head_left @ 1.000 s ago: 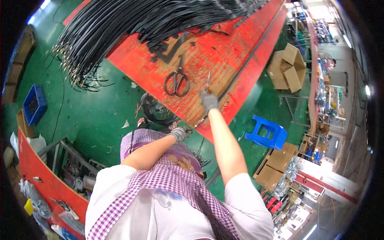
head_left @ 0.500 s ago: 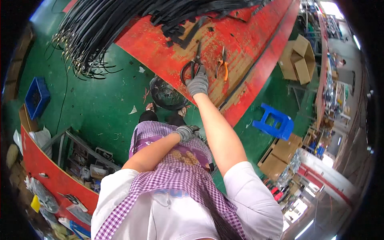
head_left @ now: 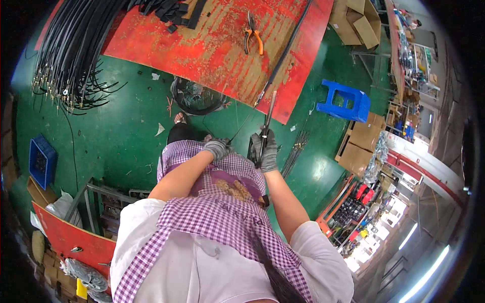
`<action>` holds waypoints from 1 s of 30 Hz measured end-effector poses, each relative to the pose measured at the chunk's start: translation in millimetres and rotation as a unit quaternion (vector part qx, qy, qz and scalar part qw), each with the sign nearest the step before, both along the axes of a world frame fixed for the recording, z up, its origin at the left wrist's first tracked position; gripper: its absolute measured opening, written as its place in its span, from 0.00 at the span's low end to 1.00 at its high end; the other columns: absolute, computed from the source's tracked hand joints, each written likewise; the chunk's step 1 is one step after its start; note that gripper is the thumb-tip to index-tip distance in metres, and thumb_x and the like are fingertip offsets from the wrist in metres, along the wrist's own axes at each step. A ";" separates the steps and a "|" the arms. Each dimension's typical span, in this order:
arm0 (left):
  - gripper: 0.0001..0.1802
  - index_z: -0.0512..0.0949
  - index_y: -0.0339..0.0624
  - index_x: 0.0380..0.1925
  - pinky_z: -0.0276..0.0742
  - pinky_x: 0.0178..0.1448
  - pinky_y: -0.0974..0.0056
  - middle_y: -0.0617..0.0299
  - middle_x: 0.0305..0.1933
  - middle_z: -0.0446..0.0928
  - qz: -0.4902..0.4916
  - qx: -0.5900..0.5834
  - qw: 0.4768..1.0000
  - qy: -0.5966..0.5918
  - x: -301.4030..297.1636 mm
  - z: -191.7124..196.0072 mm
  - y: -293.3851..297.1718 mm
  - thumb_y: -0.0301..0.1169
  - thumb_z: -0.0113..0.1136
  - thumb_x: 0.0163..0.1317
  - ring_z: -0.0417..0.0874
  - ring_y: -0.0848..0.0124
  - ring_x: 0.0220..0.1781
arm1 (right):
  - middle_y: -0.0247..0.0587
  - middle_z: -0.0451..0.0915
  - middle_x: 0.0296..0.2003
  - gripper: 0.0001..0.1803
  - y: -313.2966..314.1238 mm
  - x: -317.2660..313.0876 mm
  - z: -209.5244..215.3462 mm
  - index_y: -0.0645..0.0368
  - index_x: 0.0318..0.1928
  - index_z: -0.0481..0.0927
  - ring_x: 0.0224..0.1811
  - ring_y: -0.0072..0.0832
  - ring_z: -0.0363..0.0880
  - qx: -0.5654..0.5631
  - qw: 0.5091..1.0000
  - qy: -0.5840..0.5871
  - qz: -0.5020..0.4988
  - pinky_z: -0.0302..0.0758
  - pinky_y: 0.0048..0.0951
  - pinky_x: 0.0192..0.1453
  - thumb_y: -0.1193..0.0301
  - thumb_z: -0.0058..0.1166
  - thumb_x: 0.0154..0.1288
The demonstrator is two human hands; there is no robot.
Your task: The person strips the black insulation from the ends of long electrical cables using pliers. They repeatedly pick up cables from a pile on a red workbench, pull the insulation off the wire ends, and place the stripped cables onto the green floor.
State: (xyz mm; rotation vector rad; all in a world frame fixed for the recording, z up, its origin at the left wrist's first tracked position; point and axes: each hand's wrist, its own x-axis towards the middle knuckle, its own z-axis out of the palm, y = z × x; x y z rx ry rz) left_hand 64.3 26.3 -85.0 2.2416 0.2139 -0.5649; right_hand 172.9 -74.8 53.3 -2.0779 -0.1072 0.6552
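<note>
My right hand (head_left: 268,149), in a grey glove, grips a pair of black scissors (head_left: 269,116) with the blades pointing up toward the edge of the red table (head_left: 202,55). Just left of it, over my lap, my gloved left hand (head_left: 217,148) pinches a thin wire (head_left: 243,123). The wire runs up to the end of a long black cable (head_left: 284,50) lying across the table. Orange-handled pliers (head_left: 252,36) lie on the table beside that cable. I wear a purple checked apron over a white shirt.
A thick bundle of black cables (head_left: 70,55) hangs off the table's left end, and black strips (head_left: 172,10) lie at its far edge. On the green floor are a round wire basket (head_left: 194,96), a blue stool (head_left: 346,101), a blue crate (head_left: 40,161) and cardboard boxes (head_left: 361,141).
My right hand reached onto the red table, closed on the scissors there, and has drawn back to my lap with them. My left hand stayed near my lap.
</note>
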 end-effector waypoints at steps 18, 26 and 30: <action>0.10 0.72 0.47 0.38 0.62 0.22 0.73 0.67 0.17 0.65 0.451 -0.265 0.850 -0.057 -45.4 38.1 -48.1 0.33 0.47 0.57 0.62 0.80 0.17 | 0.33 0.68 0.12 0.22 -6.8 -11.0 -46.7 0.56 0.20 0.68 0.15 0.21 0.65 0.010 0.985 0.165 0.045 0.62 0.25 0.19 0.50 0.41 0.57; 0.13 0.71 0.47 0.42 0.67 0.29 0.72 0.65 0.23 0.72 0.447 -0.398 0.800 0.045 -58.2 45.8 -63.0 0.33 0.49 0.56 0.70 0.77 0.23 | 0.30 0.68 0.12 0.23 -6.1 -19.8 -48.6 0.53 0.24 0.70 0.11 0.20 0.66 0.064 0.973 0.221 -0.020 0.62 0.21 0.14 0.46 0.43 0.53; 0.15 0.72 0.41 0.42 0.69 0.38 0.70 0.61 0.31 0.76 0.429 -0.326 0.835 0.109 -61.9 119.8 -43.1 0.34 0.50 0.55 0.74 0.74 0.31 | 0.25 0.65 0.13 0.20 -5.1 -19.9 -55.0 0.51 0.33 0.72 0.12 0.16 0.62 0.095 0.973 0.208 -0.037 0.58 0.18 0.14 0.48 0.45 0.53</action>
